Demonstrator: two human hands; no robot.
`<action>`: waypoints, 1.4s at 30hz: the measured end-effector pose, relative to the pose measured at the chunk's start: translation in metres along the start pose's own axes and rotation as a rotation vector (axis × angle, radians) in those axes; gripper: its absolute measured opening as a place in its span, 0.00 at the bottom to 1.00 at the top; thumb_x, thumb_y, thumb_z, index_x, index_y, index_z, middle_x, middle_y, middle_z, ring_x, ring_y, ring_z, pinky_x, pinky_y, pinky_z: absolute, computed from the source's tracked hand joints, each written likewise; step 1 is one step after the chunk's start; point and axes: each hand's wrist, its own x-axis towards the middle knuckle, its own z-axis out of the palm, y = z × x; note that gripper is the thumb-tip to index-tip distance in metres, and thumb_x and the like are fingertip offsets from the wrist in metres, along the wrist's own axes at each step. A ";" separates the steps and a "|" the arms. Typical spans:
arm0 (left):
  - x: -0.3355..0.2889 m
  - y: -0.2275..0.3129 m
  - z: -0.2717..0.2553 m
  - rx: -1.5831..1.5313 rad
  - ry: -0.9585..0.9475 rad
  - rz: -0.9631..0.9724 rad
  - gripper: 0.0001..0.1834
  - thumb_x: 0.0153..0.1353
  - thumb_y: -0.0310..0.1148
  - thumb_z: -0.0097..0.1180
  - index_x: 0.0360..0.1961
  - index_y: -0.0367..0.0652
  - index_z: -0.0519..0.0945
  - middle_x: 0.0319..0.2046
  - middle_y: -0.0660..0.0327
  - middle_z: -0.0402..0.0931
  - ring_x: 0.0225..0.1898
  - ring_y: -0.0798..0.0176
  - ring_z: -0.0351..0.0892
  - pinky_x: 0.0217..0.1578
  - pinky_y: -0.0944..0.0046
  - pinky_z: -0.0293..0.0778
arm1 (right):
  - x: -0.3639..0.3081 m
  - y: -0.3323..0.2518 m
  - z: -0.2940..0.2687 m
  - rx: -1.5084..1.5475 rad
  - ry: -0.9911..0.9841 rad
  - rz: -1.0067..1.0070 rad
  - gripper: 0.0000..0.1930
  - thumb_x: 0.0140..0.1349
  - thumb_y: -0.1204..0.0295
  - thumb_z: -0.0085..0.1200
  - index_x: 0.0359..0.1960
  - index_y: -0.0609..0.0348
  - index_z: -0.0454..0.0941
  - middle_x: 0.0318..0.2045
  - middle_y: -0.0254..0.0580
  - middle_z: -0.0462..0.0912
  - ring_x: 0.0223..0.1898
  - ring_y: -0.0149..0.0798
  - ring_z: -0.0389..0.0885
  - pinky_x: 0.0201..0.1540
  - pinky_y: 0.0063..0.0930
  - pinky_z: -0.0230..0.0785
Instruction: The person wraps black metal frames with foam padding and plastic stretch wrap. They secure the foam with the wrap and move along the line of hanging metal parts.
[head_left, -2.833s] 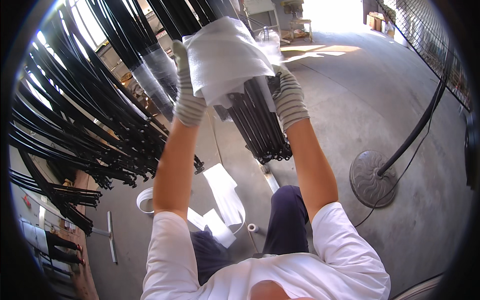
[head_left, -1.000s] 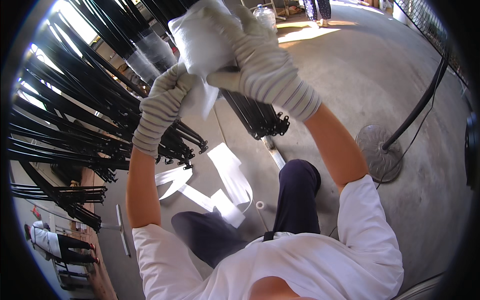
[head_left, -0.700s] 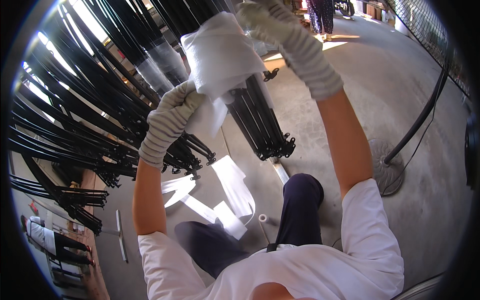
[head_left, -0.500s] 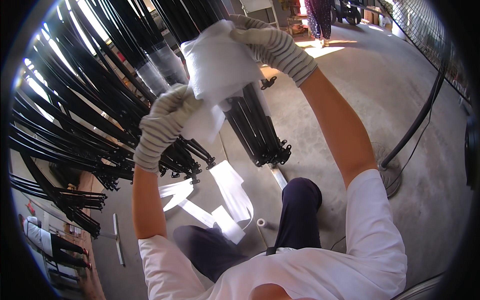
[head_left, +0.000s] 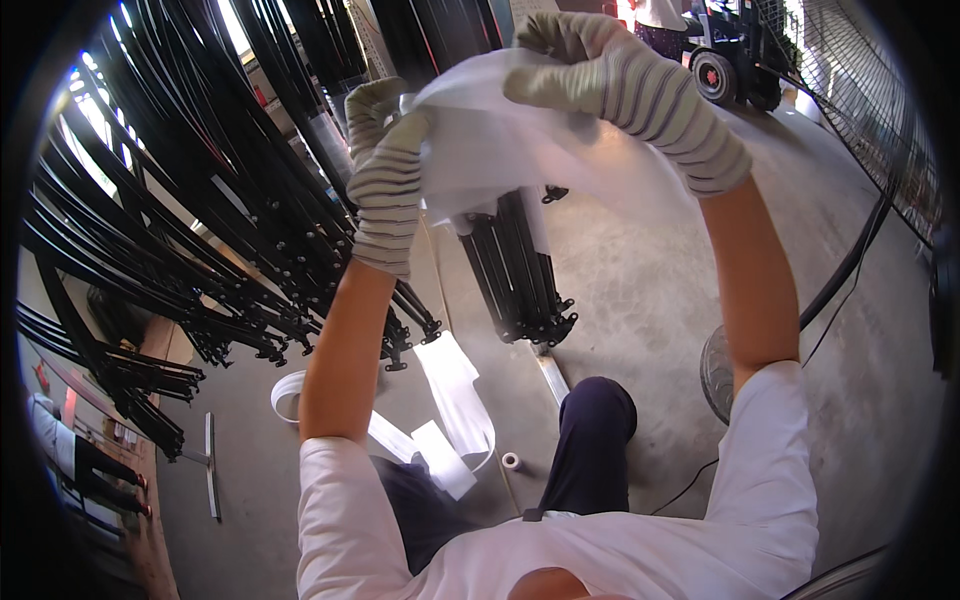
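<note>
A bundle of black metal bars (head_left: 510, 275) with small lugs at the ends stands out in front of me. A thin white foam sheet (head_left: 480, 135) lies around its upper part and is partly smeared by motion. On the bundle's left side my left hand (head_left: 383, 170), in a striped knit glove, is closed on the sheet's edge. My right hand (head_left: 620, 90), in a matching glove, pinches the sheet between thumb and fingers at the upper right, with a loose blurred flap trailing below it. The bars behind the sheet are hidden.
Many long black bars (head_left: 130, 240) fan out on the left. White foam strips (head_left: 455, 400) and a small roll (head_left: 512, 461) lie on the floor by my knees. A metal rail (head_left: 552, 375) is under the bundle. At right are a large fan (head_left: 850, 100) and a forklift (head_left: 725, 75); people stand farther off.
My right hand has moved right, drawing part of the sheet out from the bundle. My left hand has shifted up and right. The view has tilted, bringing the forklift more into sight.
</note>
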 end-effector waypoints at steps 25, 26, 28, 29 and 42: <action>0.054 -0.010 0.005 -0.258 -0.149 -0.260 0.30 0.43 0.51 0.57 0.33 0.30 0.74 0.25 0.48 0.76 0.24 0.58 0.78 0.24 0.61 0.78 | -0.030 0.004 -0.033 0.939 -0.228 0.311 0.15 0.47 0.72 0.57 0.38 0.65 0.74 0.29 0.36 0.79 0.30 0.25 0.75 0.34 0.19 0.69; 0.061 -0.016 0.006 -0.435 -0.366 -0.250 0.32 0.42 0.49 0.58 0.38 0.28 0.72 0.27 0.47 0.76 0.26 0.57 0.78 0.25 0.62 0.78 | -0.029 0.004 -0.032 0.985 -0.202 0.299 0.15 0.47 0.72 0.57 0.37 0.65 0.74 0.29 0.36 0.79 0.30 0.25 0.75 0.33 0.19 0.69; 0.050 -0.023 0.027 -0.428 -0.233 -0.181 0.35 0.40 0.49 0.59 0.42 0.27 0.70 0.31 0.46 0.75 0.28 0.55 0.78 0.26 0.61 0.78 | -0.029 0.012 -0.043 0.787 -0.145 0.373 0.15 0.47 0.71 0.57 0.37 0.64 0.74 0.28 0.36 0.79 0.29 0.24 0.75 0.32 0.19 0.70; 0.050 -0.020 0.031 -0.454 -0.273 -0.215 0.36 0.39 0.49 0.59 0.42 0.28 0.70 0.33 0.45 0.74 0.31 0.53 0.77 0.30 0.59 0.77 | -0.030 0.012 -0.053 0.690 -0.130 0.411 0.15 0.47 0.71 0.58 0.36 0.64 0.74 0.28 0.36 0.79 0.29 0.24 0.75 0.32 0.19 0.70; 0.064 -0.016 0.024 -0.247 -0.365 -0.070 0.11 0.47 0.37 0.55 0.30 0.42 0.77 0.28 0.57 0.76 0.30 0.62 0.76 0.32 0.64 0.74 | -0.052 0.134 -0.040 0.655 0.057 0.376 0.13 0.45 0.63 0.61 0.30 0.56 0.77 0.16 0.28 0.75 0.10 0.20 0.65 0.11 0.12 0.58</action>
